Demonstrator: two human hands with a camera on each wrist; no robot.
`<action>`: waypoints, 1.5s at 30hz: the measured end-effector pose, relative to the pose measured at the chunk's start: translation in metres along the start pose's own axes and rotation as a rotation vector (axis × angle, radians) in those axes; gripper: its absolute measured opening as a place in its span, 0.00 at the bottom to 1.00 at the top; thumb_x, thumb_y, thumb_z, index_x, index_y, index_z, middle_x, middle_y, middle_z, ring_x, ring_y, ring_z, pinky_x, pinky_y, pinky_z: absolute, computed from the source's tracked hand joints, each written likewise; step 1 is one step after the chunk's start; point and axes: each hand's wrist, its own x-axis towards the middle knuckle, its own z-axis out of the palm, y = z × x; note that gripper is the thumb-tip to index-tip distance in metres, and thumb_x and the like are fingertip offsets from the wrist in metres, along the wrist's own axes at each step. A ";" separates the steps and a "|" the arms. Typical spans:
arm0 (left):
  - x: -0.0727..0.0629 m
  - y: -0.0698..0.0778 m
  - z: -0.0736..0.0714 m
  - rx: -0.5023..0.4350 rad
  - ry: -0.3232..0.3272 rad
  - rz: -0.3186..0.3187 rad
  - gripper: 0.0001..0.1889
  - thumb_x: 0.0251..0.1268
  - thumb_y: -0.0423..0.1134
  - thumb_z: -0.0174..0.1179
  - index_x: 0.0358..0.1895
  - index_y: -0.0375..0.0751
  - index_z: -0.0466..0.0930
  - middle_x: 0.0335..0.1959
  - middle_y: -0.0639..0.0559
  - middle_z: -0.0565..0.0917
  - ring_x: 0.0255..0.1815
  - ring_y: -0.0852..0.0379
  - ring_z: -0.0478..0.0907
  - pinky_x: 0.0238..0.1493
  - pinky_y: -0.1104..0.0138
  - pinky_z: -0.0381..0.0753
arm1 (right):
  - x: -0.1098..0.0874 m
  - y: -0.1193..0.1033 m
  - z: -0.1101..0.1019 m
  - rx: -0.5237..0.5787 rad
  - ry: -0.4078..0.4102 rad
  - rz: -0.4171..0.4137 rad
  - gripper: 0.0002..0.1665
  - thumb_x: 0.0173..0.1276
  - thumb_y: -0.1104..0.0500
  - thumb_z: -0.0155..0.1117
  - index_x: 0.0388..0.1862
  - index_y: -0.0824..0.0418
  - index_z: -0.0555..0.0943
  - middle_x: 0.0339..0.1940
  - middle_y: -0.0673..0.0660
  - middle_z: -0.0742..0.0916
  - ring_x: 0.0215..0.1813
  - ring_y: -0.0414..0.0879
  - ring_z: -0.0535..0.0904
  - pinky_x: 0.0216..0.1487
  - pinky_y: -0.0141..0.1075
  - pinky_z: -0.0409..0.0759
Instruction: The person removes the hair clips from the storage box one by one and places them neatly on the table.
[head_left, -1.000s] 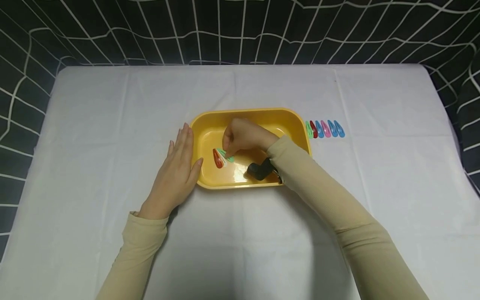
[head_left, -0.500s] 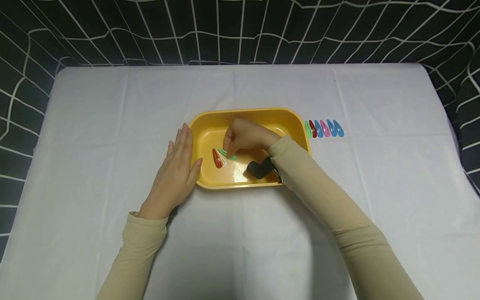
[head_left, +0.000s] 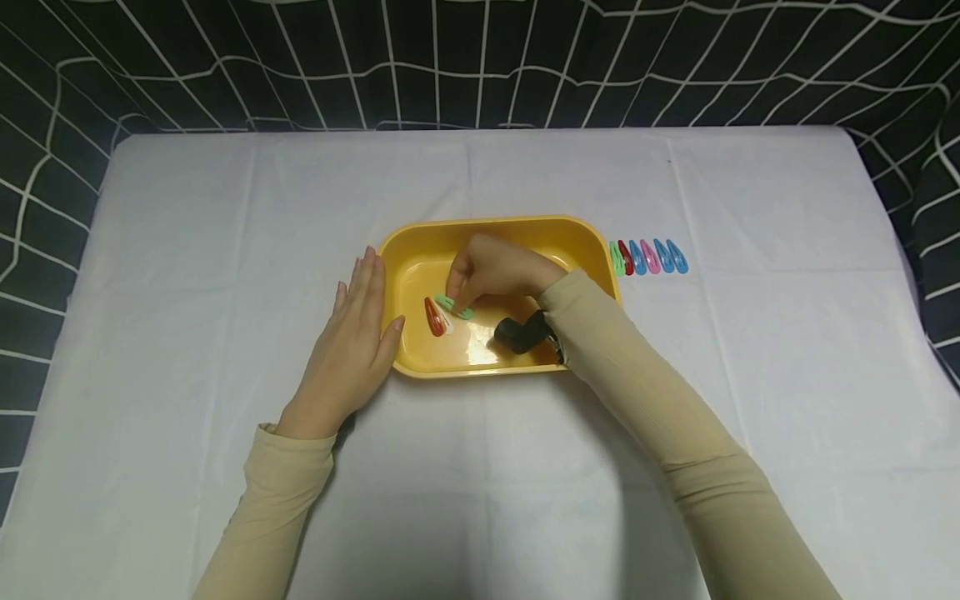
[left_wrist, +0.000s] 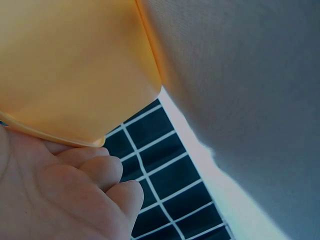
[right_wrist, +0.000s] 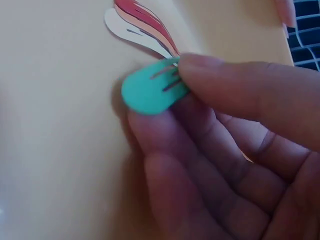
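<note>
A yellow tray (head_left: pixel 420 362) lies on the white cloth. My left hand (head_left: pixel 348 350) rests along its left edge with fingers straight; the left wrist view shows the fingers (left_wrist: pixel 102 170) at the tray's rim. Inside the tray my right hand (head_left: pixel 498 271) pinches a green snap hair clip (right_wrist: pixel 150 92) between thumb and fingers, its rounded end sticking out. Beside it on the tray floor lie a red hair clip (head_left: pixel 435 317) and a white hair clip (right_wrist: pixel 130 35), close together. Part of the green clip is hidden under my thumb.
Several hair clips stand in a row right of the tray, among them a pink hair clip (head_left: pixel 650 257) and a blue hair clip (head_left: pixel 677 257). A black wrist camera (head_left: pixel 521 335) hangs under my right wrist. Dark fabric with white grid lines (head_left: pixel 480 67) borders the table.
The green hair clip has turned and lifted slightly in my right fingers, showing more of its face. My left hand and the red and white clips have hardly moved.
</note>
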 end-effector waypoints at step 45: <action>0.000 0.000 -0.001 -0.003 -0.004 0.006 0.34 0.74 0.41 0.43 0.73 0.26 0.39 0.76 0.39 0.40 0.76 0.48 0.37 0.72 0.54 0.38 | -0.053 -0.007 -0.032 0.310 0.178 0.011 0.06 0.57 0.71 0.66 0.33 0.74 0.82 0.24 0.58 0.86 0.27 0.50 0.83 0.37 0.40 0.83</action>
